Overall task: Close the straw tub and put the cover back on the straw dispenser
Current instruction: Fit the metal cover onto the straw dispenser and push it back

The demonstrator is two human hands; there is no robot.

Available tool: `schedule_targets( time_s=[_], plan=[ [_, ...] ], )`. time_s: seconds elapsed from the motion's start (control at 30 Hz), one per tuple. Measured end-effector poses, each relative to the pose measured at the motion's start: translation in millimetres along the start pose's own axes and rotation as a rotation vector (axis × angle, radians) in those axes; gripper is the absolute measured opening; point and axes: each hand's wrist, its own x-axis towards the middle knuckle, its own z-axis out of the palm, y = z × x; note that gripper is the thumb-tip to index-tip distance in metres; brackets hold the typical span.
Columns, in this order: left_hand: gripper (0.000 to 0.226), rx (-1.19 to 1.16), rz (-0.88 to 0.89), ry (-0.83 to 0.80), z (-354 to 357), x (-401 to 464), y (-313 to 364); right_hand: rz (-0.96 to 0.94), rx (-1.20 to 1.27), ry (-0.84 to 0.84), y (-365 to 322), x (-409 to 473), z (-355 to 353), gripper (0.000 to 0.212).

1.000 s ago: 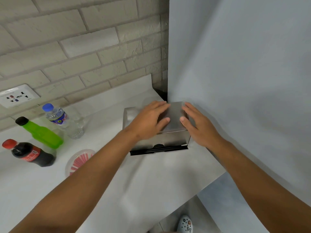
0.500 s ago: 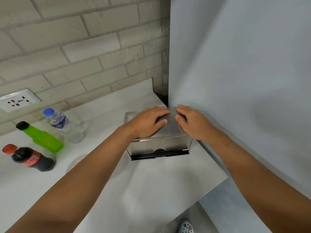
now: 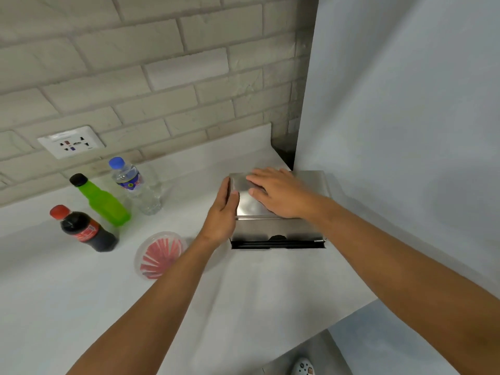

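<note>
The stainless steel straw dispenser (image 3: 276, 229) stands on the white counter against the grey panel, its black slot facing me. Its flat steel cover (image 3: 246, 205) lies on top. My left hand (image 3: 221, 212) clasps the cover's left edge, thumb on top and fingers down the side. My right hand (image 3: 281, 193) lies flat on the cover with the fingers spread toward the left. The round clear straw tub (image 3: 159, 255), with red and white straws inside, sits on the counter left of the dispenser, apart from both hands. I cannot tell whether its lid is on.
A cola bottle (image 3: 84, 231), a green bottle (image 3: 104, 203) and a water bottle (image 3: 135, 186) stand at the left by the brick wall, under a wall socket (image 3: 71, 142). A tall grey panel (image 3: 392, 131) bounds the right. The counter's front edge (image 3: 297, 345) runs at lower right.
My left hand has slid off the top of the cover to its left edge. My right hand has moved leftward across the top. The straw tub is in view again.
</note>
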Motion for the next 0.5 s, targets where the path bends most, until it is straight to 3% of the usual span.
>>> schedule_targets(
  time_s=[0.2,0.5],
  plan=[
    [0.051,-0.150,-0.026,0.057,4.4,-3.2,-7.1,0.023,-0.088,-0.054,-19.0,20.0,11.2,0.061],
    [0.051,-0.124,-0.005,0.044,4.3,0.1,-9.9,0.033,-0.121,-0.038,-20.8,18.7,10.7,0.062]
  ],
)
